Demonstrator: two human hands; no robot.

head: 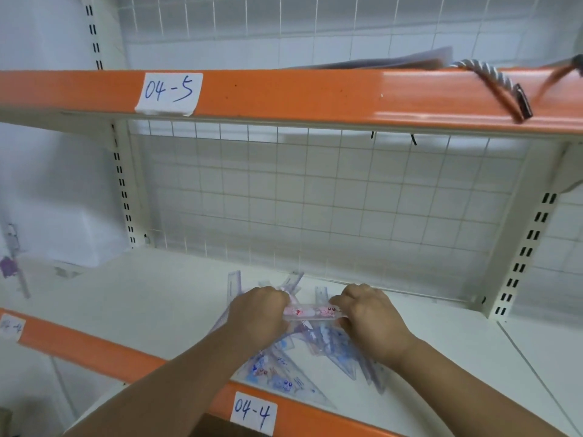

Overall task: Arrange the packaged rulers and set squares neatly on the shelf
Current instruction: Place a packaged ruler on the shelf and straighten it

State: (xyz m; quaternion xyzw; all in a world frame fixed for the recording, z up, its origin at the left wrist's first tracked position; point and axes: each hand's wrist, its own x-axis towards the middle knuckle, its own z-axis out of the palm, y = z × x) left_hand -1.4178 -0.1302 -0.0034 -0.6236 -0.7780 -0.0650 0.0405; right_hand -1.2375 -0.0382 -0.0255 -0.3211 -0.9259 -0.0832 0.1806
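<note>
A loose heap of clear packaged rulers and set squares (284,373) lies on the white shelf (142,294) marked 04-4, near its front edge. Above the heap a pink-printed packaged ruler (310,312) is held level between both hands. My left hand (260,313) grips its left end, and my right hand (369,313) grips its right end. Several ruler tips stick out behind the hands toward the wire grid. Both forearms cover parts of the heap.
A wire grid back panel (315,200) closes the rear of the bay. The orange upper shelf edge (315,96), labelled 04-5, hangs overhead with a rope handle (492,80) draped over it. A slotted upright (523,247) stands at right. The label 04-4 (252,413) marks the front edge.
</note>
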